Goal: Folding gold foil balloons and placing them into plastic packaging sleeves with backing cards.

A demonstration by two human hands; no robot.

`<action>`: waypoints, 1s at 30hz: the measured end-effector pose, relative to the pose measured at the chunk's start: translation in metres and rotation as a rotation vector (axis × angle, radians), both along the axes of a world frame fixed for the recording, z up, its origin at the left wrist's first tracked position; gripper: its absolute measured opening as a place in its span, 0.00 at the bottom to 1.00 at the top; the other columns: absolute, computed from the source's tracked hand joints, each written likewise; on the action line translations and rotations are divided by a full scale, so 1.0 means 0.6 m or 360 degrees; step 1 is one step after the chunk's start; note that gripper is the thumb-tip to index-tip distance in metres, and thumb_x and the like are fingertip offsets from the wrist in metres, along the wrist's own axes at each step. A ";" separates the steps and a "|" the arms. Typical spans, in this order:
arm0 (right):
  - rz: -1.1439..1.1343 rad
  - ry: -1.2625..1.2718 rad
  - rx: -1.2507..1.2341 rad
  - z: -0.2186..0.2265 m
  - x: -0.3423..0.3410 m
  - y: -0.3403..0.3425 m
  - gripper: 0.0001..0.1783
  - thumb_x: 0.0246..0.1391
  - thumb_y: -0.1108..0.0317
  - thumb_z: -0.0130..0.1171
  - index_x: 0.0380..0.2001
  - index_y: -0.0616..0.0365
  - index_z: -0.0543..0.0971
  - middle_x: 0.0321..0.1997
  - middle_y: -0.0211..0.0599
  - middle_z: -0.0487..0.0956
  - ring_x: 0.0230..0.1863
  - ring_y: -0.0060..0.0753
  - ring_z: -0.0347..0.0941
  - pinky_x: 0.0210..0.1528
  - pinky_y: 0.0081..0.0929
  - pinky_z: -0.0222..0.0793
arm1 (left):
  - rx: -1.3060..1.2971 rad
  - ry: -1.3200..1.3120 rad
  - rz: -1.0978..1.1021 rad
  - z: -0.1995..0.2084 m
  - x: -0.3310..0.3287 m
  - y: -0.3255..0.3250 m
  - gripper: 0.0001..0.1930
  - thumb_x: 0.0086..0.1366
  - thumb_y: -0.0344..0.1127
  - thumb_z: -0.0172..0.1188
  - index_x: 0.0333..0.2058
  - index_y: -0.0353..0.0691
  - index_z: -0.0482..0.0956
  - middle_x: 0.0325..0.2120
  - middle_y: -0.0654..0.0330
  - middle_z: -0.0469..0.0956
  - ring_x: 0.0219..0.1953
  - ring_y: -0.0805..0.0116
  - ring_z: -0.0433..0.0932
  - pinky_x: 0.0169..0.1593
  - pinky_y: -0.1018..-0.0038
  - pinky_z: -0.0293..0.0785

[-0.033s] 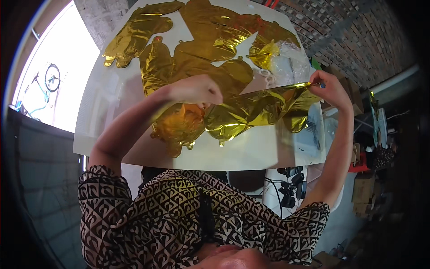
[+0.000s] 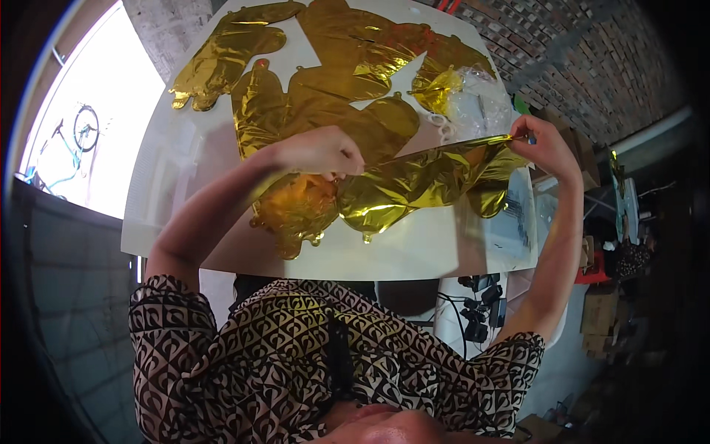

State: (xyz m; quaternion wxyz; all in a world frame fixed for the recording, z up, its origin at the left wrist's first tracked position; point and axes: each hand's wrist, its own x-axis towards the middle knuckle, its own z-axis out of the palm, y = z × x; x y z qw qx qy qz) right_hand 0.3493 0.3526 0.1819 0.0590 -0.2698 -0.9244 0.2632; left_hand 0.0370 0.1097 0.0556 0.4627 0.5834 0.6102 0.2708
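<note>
A flat, gold foil balloon (image 2: 429, 181) is stretched between my two hands above the near part of the table. At its upper right corner my right hand (image 2: 549, 148) pinches the foil between thumb and fingers. My left hand (image 2: 325, 152) is curled over the balloon's left end, fingers pressed together on the foil; its fingertips are partly hidden. Just below the left hand lies a crumpled gold foil piece (image 2: 296, 207) with an orange sheen and small tabs along its edge. Farther off, more flat gold foil balloons (image 2: 333, 96) overlap one another.
The white table (image 2: 177, 192) carries another gold balloon (image 2: 229, 55) at the far left. Clear plastic wrapping (image 2: 481, 103) and small white rings (image 2: 442, 129) are at the right. Black devices with cables (image 2: 482, 307) sit below the near edge. Cardboard boxes (image 2: 600, 311) stand at the right.
My left hand has shifted very slightly to the left. Both hands keep their hold on the balloon.
</note>
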 end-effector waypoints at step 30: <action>-0.0300 0.0845 0.0300 -0.300 -0.106 -0.426 0.12 0.49 0.76 0.69 0.38 0.62 0.80 0.42 0.42 0.82 0.42 0.44 0.78 0.44 0.33 0.74 | -0.0171 -0.0558 0.0522 -0.060 0.057 -0.050 0.18 0.62 0.46 0.71 0.27 0.36 0.78 0.21 0.66 0.77 0.21 0.81 0.72 0.24 0.81 0.67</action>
